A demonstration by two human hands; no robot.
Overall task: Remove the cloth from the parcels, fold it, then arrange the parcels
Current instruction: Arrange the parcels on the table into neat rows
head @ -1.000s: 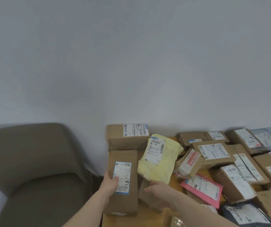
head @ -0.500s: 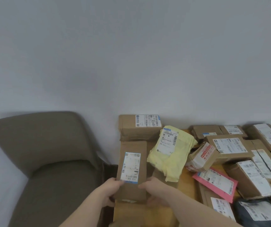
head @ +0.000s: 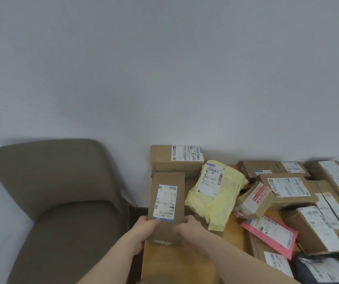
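A brown chair stands at the far left, beside the wooden table. At the table's left edge lies a long, narrow brown parcel with a white, blue-edged label on top. The left hand grips its near left corner and the right hand grips its near right corner. Just right lies a crumpled yellow bag, then a pink envelope among more brown boxes.
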